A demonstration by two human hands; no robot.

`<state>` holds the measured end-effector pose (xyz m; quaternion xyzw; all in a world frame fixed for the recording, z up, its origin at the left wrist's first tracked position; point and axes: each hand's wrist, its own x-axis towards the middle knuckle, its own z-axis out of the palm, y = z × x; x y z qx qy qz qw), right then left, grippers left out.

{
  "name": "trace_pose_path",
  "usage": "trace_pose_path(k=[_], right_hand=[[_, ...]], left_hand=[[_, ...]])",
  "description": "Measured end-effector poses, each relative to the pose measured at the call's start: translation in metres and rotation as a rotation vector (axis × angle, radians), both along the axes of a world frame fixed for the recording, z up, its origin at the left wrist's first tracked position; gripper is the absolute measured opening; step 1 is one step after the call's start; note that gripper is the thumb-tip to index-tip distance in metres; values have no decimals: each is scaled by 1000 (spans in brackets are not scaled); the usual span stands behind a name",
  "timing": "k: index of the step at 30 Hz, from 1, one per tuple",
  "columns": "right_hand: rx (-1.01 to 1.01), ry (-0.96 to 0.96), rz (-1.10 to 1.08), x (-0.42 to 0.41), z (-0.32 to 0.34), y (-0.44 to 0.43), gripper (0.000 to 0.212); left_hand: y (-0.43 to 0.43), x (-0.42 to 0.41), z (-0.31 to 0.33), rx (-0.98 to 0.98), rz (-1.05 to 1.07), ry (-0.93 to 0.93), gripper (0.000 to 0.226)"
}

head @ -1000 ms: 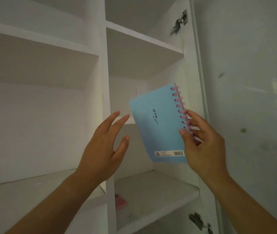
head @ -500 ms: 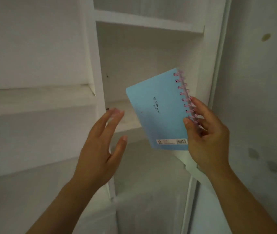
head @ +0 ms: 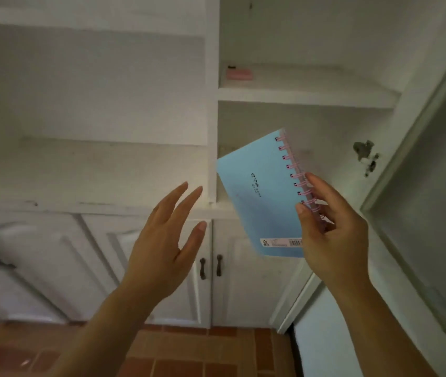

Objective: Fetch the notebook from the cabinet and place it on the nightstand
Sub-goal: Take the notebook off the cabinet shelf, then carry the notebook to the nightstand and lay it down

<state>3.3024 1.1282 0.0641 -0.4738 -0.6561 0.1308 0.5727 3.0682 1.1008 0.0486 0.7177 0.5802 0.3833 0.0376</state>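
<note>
A light blue notebook (head: 261, 197) with a pink spiral binding hangs upright and tilted in front of the white cabinet (head: 212, 110). My right hand (head: 330, 227) grips it at the spiral edge, thumb on the cover and fingers behind. To the left of the notebook my left hand (head: 167, 240) is raised with its fingers spread, holding nothing and not touching the book. The nightstand is not in view.
The cabinet's right door (head: 428, 186) stands open beside my right hand. A small pink object (head: 239, 74) lies on the shelf above. Below are closed lower doors with two dark handles (head: 211, 265), and reddish floor tiles (head: 189, 357) at the bottom.
My view has tilted down: the upper shelves have slid up and the lower doors and floor now show. The notebook stays in my right hand, carried out in front of the cabinet.
</note>
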Motion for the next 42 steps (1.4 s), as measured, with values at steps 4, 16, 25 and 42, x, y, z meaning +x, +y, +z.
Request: trace_pose_path(k=[4, 16, 25, 42], right_hand=[[-116, -66, 191, -43, -31, -18, 43], [-145, -315, 756, -209, -67, -102, 44], [-145, -241, 1068, -388, -75, -238, 43], [-170, -362, 1601, -620, -95, -410, 49]], left_hand=[[-50, -30, -24, -102, 189, -12, 54], [-213, -118, -44, -240, 681, -296, 61], [-382, -232, -47, -172, 970, -299, 54], [-579, -363, -84, -204, 1553, -501, 53]])
